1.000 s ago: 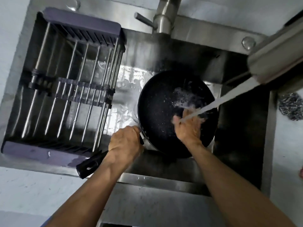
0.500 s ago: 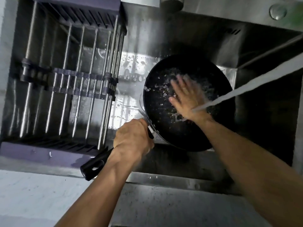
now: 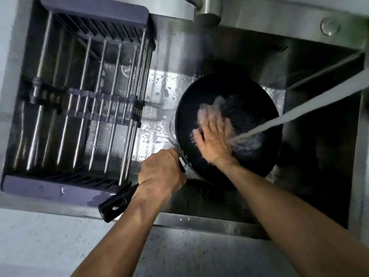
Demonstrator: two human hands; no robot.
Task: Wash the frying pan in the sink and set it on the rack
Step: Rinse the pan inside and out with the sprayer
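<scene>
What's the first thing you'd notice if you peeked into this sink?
The stream of water shooting in from the right and splashing into the black frying pan in the sink. The right hand rubs flat inside the pan while the left hand grips its handle. A bare rack sits to the left.

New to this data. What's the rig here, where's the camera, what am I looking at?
No robot: a person working with bare hands. The one camera sits on their head, looking down. Below is a steel sink with a barred drying rack across its left part. The left hand grips the handle of a black frying pan in the basin. The right hand, fingers flat, rubs the pan's inside while a stream of water hits it. Nothing sits on the rack.
</scene>
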